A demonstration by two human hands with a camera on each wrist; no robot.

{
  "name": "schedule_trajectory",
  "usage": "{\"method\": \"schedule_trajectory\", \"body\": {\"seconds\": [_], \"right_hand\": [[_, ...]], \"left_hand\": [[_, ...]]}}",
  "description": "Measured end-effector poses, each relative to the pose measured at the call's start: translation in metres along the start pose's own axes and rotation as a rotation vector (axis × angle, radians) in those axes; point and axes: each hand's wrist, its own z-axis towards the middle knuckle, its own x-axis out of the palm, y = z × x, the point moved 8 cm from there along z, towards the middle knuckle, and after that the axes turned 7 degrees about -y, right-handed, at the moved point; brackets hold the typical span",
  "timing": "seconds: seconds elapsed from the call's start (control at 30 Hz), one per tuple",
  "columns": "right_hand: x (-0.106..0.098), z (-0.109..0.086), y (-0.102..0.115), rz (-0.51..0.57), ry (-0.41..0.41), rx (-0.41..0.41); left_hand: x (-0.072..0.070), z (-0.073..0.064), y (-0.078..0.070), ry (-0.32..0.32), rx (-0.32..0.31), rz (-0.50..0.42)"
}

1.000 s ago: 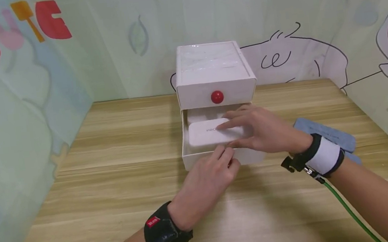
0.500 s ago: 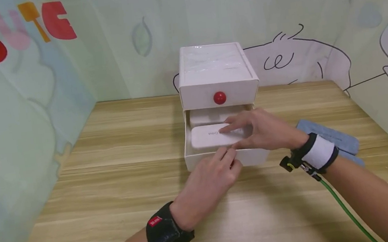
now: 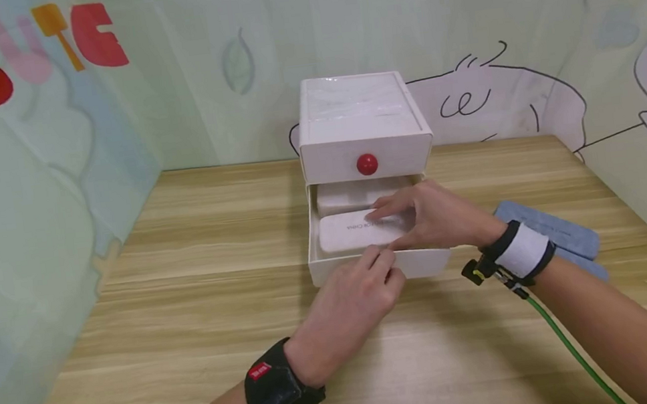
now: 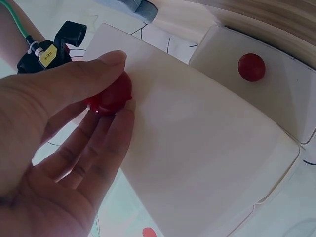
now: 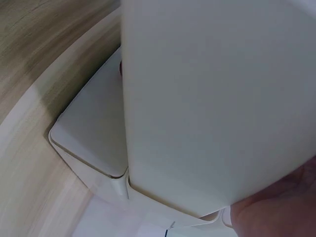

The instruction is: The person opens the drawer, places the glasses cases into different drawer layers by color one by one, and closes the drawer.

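A white two-drawer box (image 3: 360, 106) stands on the table with its lower drawer (image 3: 332, 271) pulled out. My left hand (image 3: 351, 306) is at the drawer's front; in the left wrist view its thumb and fingers pinch the drawer's red knob (image 4: 112, 94). Inside the drawer lies a white oblong case (image 3: 339, 234) with small lettering. My right hand (image 3: 437, 215) reaches in from the right and holds this case, fingers over its top and thumb at the near side. Behind it lies a second white oblong case (image 3: 353, 193). In the right wrist view the drawer front hides most of the hand.
The upper drawer is closed and carries its own red knob (image 3: 367, 164). Two blue oblong cases (image 3: 559, 227) lie on the wooden table (image 3: 213, 242) at the right, partly behind the right wrist. A green cable (image 3: 571, 343) runs from the right wristband. Printed cloth surrounds the table.
The white case in my right hand has shifted slightly toward the drawer's front, uncovering more of the case behind. My right fingers have moved with it. The left hand keeps its place at the knob.
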Motion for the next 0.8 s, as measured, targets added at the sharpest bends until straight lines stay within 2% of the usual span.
{"method": "schedule_trajectory", "body": {"seconds": [0.27, 0.53, 0.67, 0.73, 0.8], "right_hand": [[0.004, -0.002, 0.002, -0.049, -0.009, -0.007], [0.009, 0.002, 0.002, -0.057, 0.037, 0.007], [0.010, 0.003, 0.003, -0.049, 0.045, -0.011], [0.007, 0.003, 0.004, -0.042, 0.028, -0.028], [-0.001, 0.003, 0.005, -0.031, -0.022, -0.039]], "left_hand": [[0.001, -0.001, -0.001, -0.003, 0.008, 0.019], [0.003, -0.001, -0.002, 0.004, 0.011, 0.027], [0.002, -0.001, -0.001, -0.001, 0.007, 0.024], [0.002, -0.001, -0.001, -0.009, 0.008, 0.027], [0.002, 0.000, -0.001, -0.015, 0.010, 0.024]]}}
